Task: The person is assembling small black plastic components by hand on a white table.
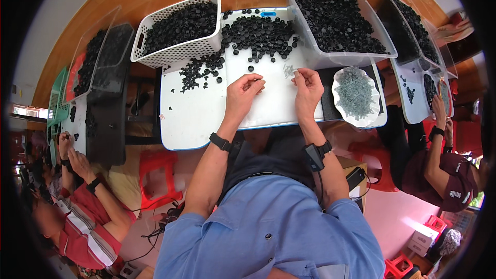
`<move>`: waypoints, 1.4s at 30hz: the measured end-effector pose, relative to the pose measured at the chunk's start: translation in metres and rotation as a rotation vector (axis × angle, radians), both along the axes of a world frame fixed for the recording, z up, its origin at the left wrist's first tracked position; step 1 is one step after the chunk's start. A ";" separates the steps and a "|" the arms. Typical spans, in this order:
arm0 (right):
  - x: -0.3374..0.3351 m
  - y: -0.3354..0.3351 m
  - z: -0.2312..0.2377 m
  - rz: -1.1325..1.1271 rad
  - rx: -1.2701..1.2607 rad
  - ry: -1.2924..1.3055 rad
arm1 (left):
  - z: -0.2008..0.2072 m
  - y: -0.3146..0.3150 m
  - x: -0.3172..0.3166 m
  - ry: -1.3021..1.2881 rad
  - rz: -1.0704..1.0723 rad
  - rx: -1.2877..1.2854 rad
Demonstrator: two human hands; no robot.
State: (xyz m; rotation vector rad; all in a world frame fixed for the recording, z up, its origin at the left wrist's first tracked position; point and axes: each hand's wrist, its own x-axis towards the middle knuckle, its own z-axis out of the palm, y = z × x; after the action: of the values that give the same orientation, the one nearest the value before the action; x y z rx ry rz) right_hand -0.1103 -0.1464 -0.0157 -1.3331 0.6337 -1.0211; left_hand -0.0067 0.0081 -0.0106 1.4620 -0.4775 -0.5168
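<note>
Both of my hands are over the white tabletop [196, 119], a short distance apart. My left hand [242, 95] is closed in a pinch; what is between its fingertips is too small to make out. My right hand [309, 92] is also pinched, beside a few small translucent pieces [288, 71] on the table, and its hold is hidden by the fingers. Beyond my hands lies a heap of round black caps [261, 36]. Smaller black plastic parts [199, 70] are scattered to its left. A white scalloped dish [338, 106] at the right holds many thin, greyish translucent pieces [355, 90].
A white perforated basket [178, 58] of black parts stands at the back left. At the back right is a clear plastic bin [336, 61], also filled with black parts. People work at tables on both sides. Red stools [157, 178] stand nearby.
</note>
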 end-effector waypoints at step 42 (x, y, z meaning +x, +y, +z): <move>-0.010 -0.021 -0.005 0.117 -0.725 0.425 | -0.008 0.001 0.001 -0.141 0.081 0.066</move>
State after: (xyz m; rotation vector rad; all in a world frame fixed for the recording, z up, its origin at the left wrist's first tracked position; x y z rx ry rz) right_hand -0.1199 -0.1669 -0.0207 -2.2354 0.4983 -0.9071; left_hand -0.0060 0.0090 -0.0183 1.5811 -0.5139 -0.3690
